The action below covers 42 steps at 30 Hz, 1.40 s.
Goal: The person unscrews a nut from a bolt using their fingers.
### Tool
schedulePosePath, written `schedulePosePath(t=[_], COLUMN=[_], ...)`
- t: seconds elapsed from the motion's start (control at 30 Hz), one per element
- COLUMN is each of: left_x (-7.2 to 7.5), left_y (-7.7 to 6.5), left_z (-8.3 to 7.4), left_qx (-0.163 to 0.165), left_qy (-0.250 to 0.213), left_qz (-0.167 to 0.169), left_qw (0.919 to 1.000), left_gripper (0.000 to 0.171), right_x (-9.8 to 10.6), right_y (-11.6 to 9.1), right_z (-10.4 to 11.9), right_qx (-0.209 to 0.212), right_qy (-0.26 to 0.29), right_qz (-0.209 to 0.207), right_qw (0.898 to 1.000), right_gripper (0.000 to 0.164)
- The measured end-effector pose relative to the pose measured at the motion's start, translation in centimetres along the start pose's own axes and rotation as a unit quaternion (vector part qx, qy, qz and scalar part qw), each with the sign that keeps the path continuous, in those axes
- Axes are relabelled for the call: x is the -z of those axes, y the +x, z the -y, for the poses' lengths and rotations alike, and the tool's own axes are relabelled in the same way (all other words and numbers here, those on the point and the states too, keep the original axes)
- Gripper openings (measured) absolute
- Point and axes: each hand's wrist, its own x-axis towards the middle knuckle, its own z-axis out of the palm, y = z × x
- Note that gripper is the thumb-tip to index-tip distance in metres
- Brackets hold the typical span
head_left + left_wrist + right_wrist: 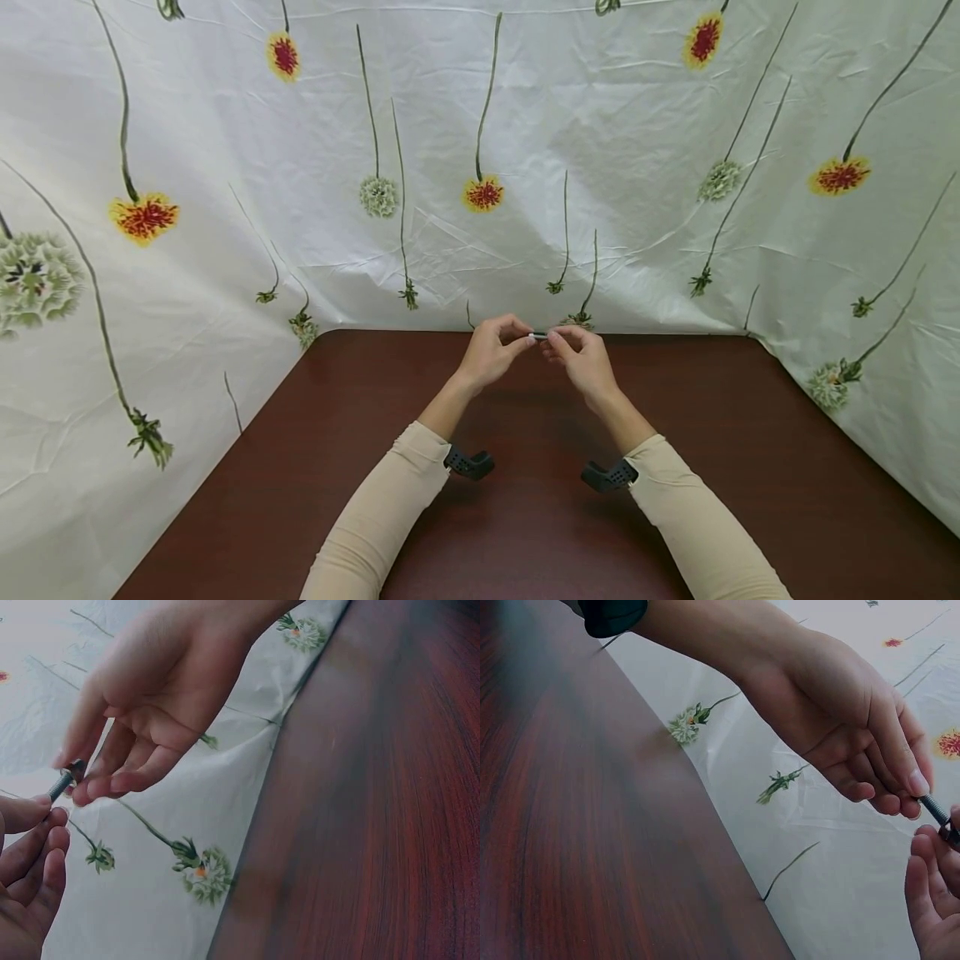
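A small metal bolt [538, 336] is held in the air between both hands, above the far edge of the table. My left hand [486, 354] pinches one end of it between thumb and fingers. At the other end, the thumb and fingers of my right hand [588, 360] grip a wider dark part. The left wrist view shows the threaded shaft [60, 787] bare between the two hands. That dark end [76, 769] is partly covered by fingertips, so I cannot tell whether it is the bolt's head or a nut. In the right wrist view the threads [933, 808] slant down toward my right hand.
A dark reddish-brown table [525, 517] lies beneath both forearms. White cloth with printed flowers [435, 100] hangs behind the table and along its sides. Each wrist wears a black strap, the left strap [469, 463] and the right strap [609, 476] jutting inward.
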Motion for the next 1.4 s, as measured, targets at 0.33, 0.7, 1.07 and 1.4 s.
schedulePosePath(t=[0.33, 0.7, 1.07, 1.4], left_x=[0.11, 0.23, 0.33, 0.08], left_y=[-0.26, -0.43, -0.48, -0.05], left_z=[0.16, 0.15, 0.16, 0.06], left_qx=[0.003, 0.003, 0.011, 0.016], left_qy=[0.003, 0.002, 0.006, 0.009], left_qz=[-0.002, -0.005, -0.011, 0.000], left_qw=[1.0000, 1.0000, 0.9999, 0.9998], left_gripper=[0.009, 0.009, 0.009, 0.009], right_x=[-0.16, -0.36, -0.48, 0.01], right_y=[-0.17, -0.22, -0.26, -0.04], right_z=[-0.11, 0.02, -0.03, 0.29], right_qx=[0.007, 0.009, 0.007, 0.011], right_qy=[-0.014, -0.020, -0.026, -0.040], right_qz=[0.002, 0.001, 0.012, -0.002], right_qw=[1.000, 1.000, 1.000, 0.999], right_gripper=[0.028, 0.028, 0.028, 0.026])
